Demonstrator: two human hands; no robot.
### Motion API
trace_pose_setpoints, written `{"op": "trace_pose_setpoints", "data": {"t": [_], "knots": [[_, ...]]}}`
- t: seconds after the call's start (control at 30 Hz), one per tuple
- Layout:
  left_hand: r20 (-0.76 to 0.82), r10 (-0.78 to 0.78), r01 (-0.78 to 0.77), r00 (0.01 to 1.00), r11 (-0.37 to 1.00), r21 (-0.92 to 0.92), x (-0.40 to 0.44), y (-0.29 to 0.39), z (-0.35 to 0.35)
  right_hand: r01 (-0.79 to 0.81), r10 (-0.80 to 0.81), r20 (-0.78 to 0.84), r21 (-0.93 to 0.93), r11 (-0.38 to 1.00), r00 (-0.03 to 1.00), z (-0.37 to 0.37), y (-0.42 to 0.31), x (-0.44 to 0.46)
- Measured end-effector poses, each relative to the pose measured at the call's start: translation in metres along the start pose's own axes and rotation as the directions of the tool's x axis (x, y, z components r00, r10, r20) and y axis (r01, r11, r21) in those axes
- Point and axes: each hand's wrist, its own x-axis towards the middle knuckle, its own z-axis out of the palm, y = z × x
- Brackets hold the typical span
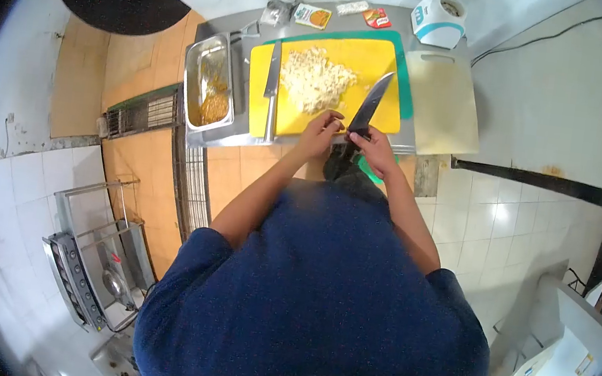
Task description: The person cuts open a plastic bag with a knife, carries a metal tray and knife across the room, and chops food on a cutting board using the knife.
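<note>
My right hand (373, 143) grips the handle of a large dark-bladed kitchen knife (374, 99), blade pointing up and away over the right part of the yellow cutting board (261, 115). Beside it, at the board's near edge, my left hand (321, 132) has its fingers curled in close to the knife handle; whatever they pinch, if anything, is too small to make out. A heap of pale chopped pieces (315, 81) covers the middle of the board. To the left of the heap lies a second knife (274, 72), its light handle toward me.
A metal pan (229, 96) holding brown food stands left of the board. A green board (403, 88) lies underneath the yellow one, and a pale board (442, 108) is to the right. Food packets (312, 16) and a white-and-blue appliance (439, 21) line the table's back.
</note>
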Motion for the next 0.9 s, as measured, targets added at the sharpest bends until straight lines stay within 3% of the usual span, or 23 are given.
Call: {"op": "trace_pose_setpoints", "data": {"t": [0.03, 0.07, 0.17, 0.3, 0.43, 0.63, 0.7, 0.9], "knots": [[0.073, -0.043, 0.043, 0.996, 0.999, -0.006, -0.017, -0.006, -0.001, -0.015, 0.014, 0.012, 0.055, 0.998, 1.0, 0.011, -0.001, -0.009], [0.146, -0.122, 0.123, 0.982, 0.992, 0.002, -0.035, -0.017, -0.006, 0.143, -0.143, 0.002, -0.012, 0.99, 0.99, 0.022, 0.001, -0.018], [0.186, -0.304, 0.311, 0.934, 0.95, -0.012, -0.097, -0.025, -0.01, 0.12, -0.12, 0.018, -0.262, 0.958, 0.993, 0.037, 0.031, -0.033], [0.223, -0.144, 0.147, 0.964, 0.989, 0.004, -0.179, -0.046, -0.016, 0.088, -0.092, 0.01, -0.395, 0.915, 0.996, 0.064, 0.097, -0.069], [0.238, -0.15, 0.12, 0.96, 0.984, 0.135, -0.252, -0.082, -0.027, 0.03, -0.041, -0.038, -0.27, 0.963, 0.998, 0.094, 0.165, -0.121], [0.314, -0.344, 0.367, 0.885, 0.93, -0.016, -0.311, -0.113, -0.023, -0.065, 0.071, 0.006, -0.308, 0.949, 0.997, 0.101, 0.193, -0.17], [0.3, -0.315, 0.334, 0.9, 0.943, -0.011, -0.314, -0.116, -0.013, -0.057, 0.066, 0.012, -0.355, 0.933, 0.998, 0.092, 0.196, -0.176], [0.313, -0.26, 0.263, 0.914, 0.964, 0.031, -0.308, -0.11, 0.0, -0.098, 0.095, -0.025, -0.263, 0.96, 0.995, 0.077, 0.2, -0.178]]}}
